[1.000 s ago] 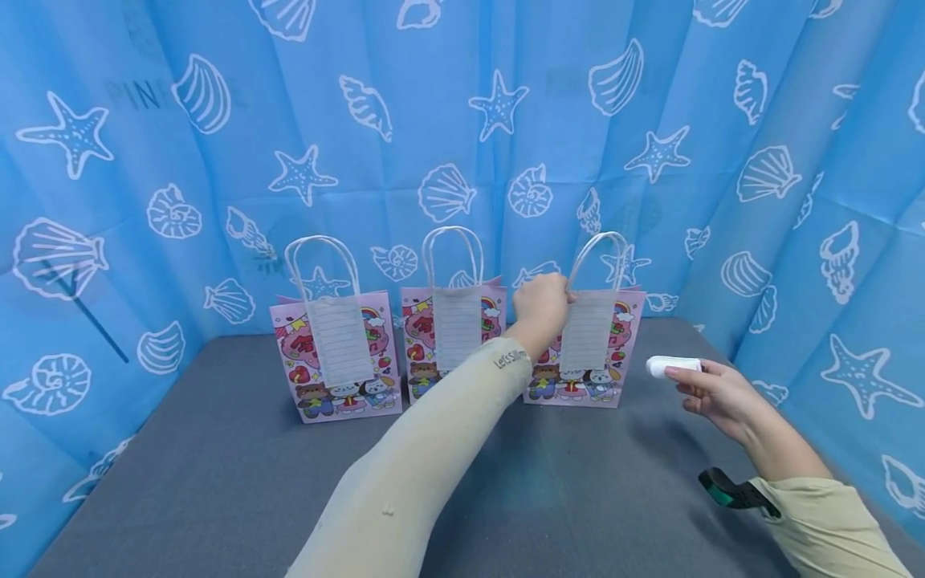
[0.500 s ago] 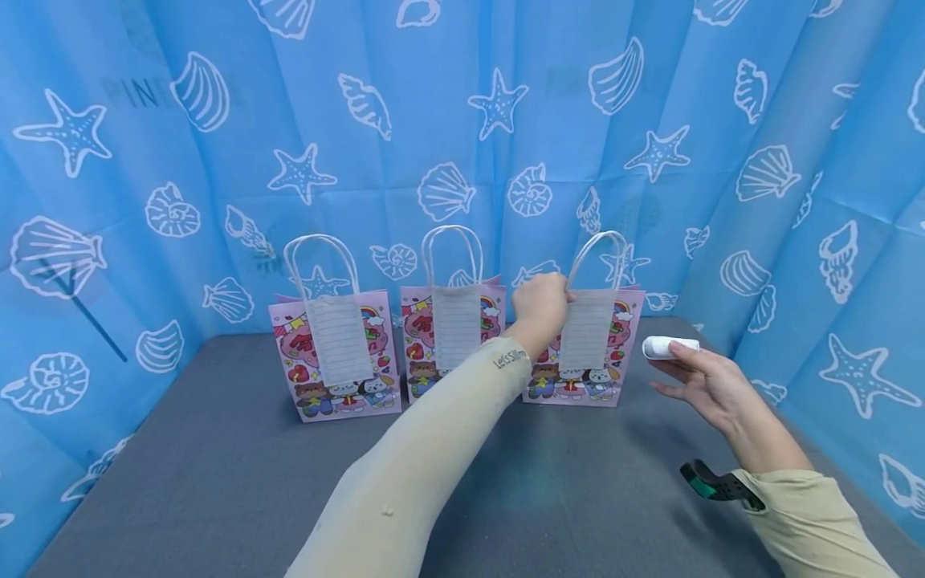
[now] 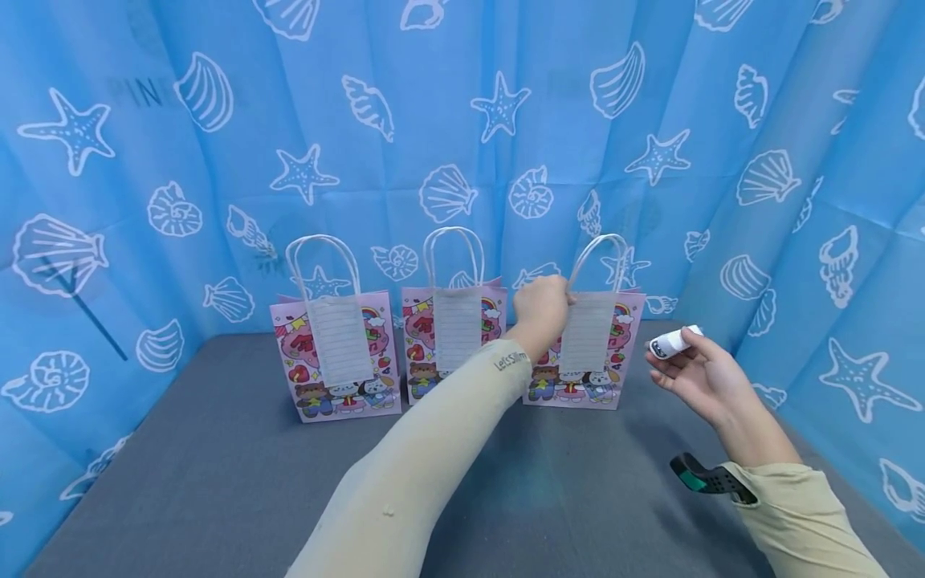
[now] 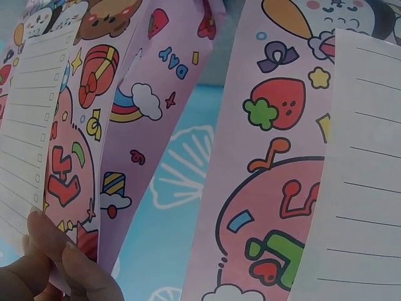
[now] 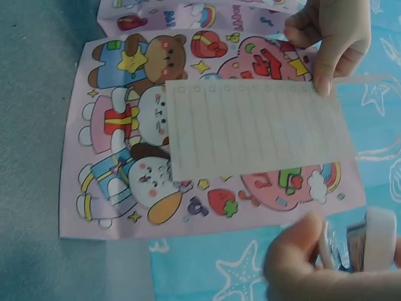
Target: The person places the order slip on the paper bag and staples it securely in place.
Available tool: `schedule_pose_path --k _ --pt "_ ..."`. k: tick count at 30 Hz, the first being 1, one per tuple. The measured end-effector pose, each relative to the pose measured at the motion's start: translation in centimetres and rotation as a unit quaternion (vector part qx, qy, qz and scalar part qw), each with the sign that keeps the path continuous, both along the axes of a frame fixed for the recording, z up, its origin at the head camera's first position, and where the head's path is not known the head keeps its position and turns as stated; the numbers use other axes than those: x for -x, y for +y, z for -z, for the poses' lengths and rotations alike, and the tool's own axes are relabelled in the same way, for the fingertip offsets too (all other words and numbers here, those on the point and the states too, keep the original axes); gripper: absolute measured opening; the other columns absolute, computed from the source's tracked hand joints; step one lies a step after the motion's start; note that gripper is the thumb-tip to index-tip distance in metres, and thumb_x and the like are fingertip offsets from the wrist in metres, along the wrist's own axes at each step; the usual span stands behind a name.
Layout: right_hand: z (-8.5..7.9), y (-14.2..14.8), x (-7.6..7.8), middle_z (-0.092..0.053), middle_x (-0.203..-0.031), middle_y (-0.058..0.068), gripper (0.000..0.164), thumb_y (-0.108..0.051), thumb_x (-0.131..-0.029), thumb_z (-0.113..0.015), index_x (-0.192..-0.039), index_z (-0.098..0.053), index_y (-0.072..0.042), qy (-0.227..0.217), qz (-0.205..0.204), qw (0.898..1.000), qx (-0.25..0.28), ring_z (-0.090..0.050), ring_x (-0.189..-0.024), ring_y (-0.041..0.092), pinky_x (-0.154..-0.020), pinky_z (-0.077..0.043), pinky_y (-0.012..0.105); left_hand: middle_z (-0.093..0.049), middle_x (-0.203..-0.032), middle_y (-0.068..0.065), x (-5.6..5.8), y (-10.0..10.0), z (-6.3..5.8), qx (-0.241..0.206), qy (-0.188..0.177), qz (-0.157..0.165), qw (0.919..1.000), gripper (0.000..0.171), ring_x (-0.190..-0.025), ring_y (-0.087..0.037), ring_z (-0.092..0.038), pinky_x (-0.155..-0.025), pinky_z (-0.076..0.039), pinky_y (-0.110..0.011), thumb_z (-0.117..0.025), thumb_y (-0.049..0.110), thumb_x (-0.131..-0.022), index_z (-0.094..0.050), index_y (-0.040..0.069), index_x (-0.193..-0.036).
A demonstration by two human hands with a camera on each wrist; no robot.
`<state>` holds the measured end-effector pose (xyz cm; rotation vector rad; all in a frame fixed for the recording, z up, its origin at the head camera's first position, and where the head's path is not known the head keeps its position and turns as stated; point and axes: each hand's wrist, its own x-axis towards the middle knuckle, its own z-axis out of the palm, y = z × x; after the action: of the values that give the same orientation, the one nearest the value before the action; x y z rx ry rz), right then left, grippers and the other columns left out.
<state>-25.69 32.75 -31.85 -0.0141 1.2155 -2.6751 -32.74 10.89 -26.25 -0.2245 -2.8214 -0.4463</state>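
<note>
In the head view my left hand [image 3: 542, 309] is at the top left corner of a lined paper sheet [image 3: 587, 333] on the right-hand gift bag [image 3: 627, 353]. The right wrist view shows that hand's thumb on the sheet [image 5: 257, 128], its fingers curled over the bag's top edge. This pink bag [image 5: 113, 213] carries cartoon animals. My right hand [image 3: 711, 377] is raised right of the bag, its thumb and fingers gripping a small white roll-shaped thing [image 3: 670, 343] with dark print on one end. Close up, the roll [image 5: 379, 238] shows a clear disc; its exact kind is unclear.
Two similar gift bags, the left one [image 3: 289, 353] and the middle one [image 3: 417, 321], stand to the left with lined sheets on their fronts. All are on a grey table [image 3: 217, 482]. A blue shell-print curtain [image 3: 448, 96] hangs behind and at both sides.
My right hand has turned and moved slightly up and left, tilting the white roll-shaped thing so its printed end shows. The left hand stays at the sheet's corner.
</note>
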Motion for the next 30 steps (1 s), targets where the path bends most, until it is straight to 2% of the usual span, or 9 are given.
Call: schedule_pose_path --k 2,4,10,13,17,21,25,28,30 --pt "-0.2 -0.1 0.1 -0.055 -0.102 0.012 0.028 -0.03 -0.105 -0.04 -0.123 -0.022 -0.019 -0.018 -0.004 1.0 -0.014 -0.056 -0.091 0.026 -0.076 -0.043 0.038 -0.072 -0.099 0.012 0.0 0.0 0.0 0.001 0.001 0.001 1.0 0.021 -0.083 -0.007 -0.067 -0.065 -0.051 -0.024 -0.063 0.037 -0.092 -0.072 0.03 -0.11" --pt "-0.4 -0.1 0.2 -0.054 -0.102 0.011 0.028 -0.031 -0.105 -0.04 -0.122 -0.023 -0.017 -0.017 -0.011 0.999 -0.032 -0.055 -0.09 0.025 -0.076 -0.042 0.036 -0.072 -0.099 0.012 0.1 0.0 0.1 0.003 0.003 0.002 1.0 0.021 -0.082 -0.008 -0.067 -0.065 -0.051 -0.024 -0.064 0.038 -0.091 -0.072 0.03 -0.109" --pt "-0.9 -0.6 0.2 -0.061 -0.098 0.009 0.017 -0.02 -0.104 -0.044 -0.116 -0.037 -0.011 0.06 -0.027 0.996 -0.056 -0.062 -0.089 0.021 -0.074 -0.045 0.031 -0.072 -0.099 0.012 0.1 0.0 0.1 0.003 0.002 0.004 1.0 0.022 -0.084 -0.009 -0.067 -0.067 -0.052 -0.025 -0.064 0.038 -0.091 -0.072 0.031 -0.11" --pt "-1.3 -1.1 0.2 -0.061 -0.099 0.007 0.021 -0.013 -0.102 -0.047 -0.12 -0.037 -0.009 0.089 -0.017 0.994 -0.069 -0.065 -0.09 0.02 -0.074 -0.046 0.029 -0.071 -0.1 0.013 0.1 0.0 0.0 0.001 -0.002 0.003 1.0 0.022 -0.085 -0.009 -0.067 -0.068 -0.052 -0.025 -0.064 0.037 -0.091 -0.072 0.032 -0.11" --pt "-2.0 -1.8 0.3 -0.063 -0.1 0.005 0.032 -0.01 -0.101 -0.05 -0.126 -0.03 -0.007 0.102 0.0 0.991 -0.09 -0.067 -0.091 0.019 -0.074 -0.048 0.028 -0.071 -0.102 0.014 0.1 -0.1 -0.1 -0.001 -0.003 0.002 1.0 0.022 -0.087 -0.008 -0.067 -0.068 -0.052 -0.024 -0.065 0.036 -0.091 -0.072 0.033 -0.111" --pt "-2.6 -2.5 0.5 -0.066 -0.1 0.001 0.033 -0.01 -0.1 -0.053 -0.127 -0.034 -0.007 0.117 0.012 0.984 -0.132 -0.067 -0.091 0.014 -0.076 -0.049 0.028 -0.071 -0.101 0.013 0.1 -0.1 0.0 0.001 0.0 0.004 1.0 0.022 -0.086 -0.009 -0.067 -0.068 -0.051 -0.025 -0.064 0.036 -0.091 -0.072 0.032 -0.111" --pt "-3.3 -3.5 0.6 -0.061 -0.107 -0.001 0.034 -0.006 -0.098 -0.055 -0.126 -0.037 -0.009 0.13 0.026 0.979 -0.154 -0.063 -0.093 0.011 -0.08 -0.05 0.026 -0.071 -0.1 0.013 0.1 -0.1 0.0 0.006 0.002 0.006 1.0 0.022 -0.085 -0.009 -0.067 -0.067 -0.051 -0.025 -0.064 0.036 -0.092 -0.072 0.031 -0.111" --pt "-3.9 -4.4 0.8 -0.051 -0.114 0.001 0.038 -0.003 -0.095 -0.059 -0.126 -0.038 -0.009 0.15 0.049 0.967 -0.198 -0.059 -0.096 0.009 -0.082 -0.05 0.022 -0.071 -0.099 0.013 0.2 -0.1 0.1 0.01 0.002 0.005 0.9999 0.021 -0.083 -0.008 -0.067 -0.066 -0.051 -0.024 -0.064 0.036 -0.092 -0.071 0.031 -0.111" --pt "-4.2 -5.0 1.0 -0.046 -0.116 0.002 0.044 -0.003 -0.094 -0.063 -0.13 -0.038 -0.006 0.173 0.066 0.949 -0.256 -0.056 -0.098 0.008 -0.083 -0.05 0.019 -0.071 -0.098 0.012 0.2 -0.1 0.1 0.013 0.003 0.005 0.9999 0.021 -0.082 -0.008 -0.067 -0.065 -0.051 -0.024 -0.064 0.037 -0.092 -0.071 0.03 -0.11"
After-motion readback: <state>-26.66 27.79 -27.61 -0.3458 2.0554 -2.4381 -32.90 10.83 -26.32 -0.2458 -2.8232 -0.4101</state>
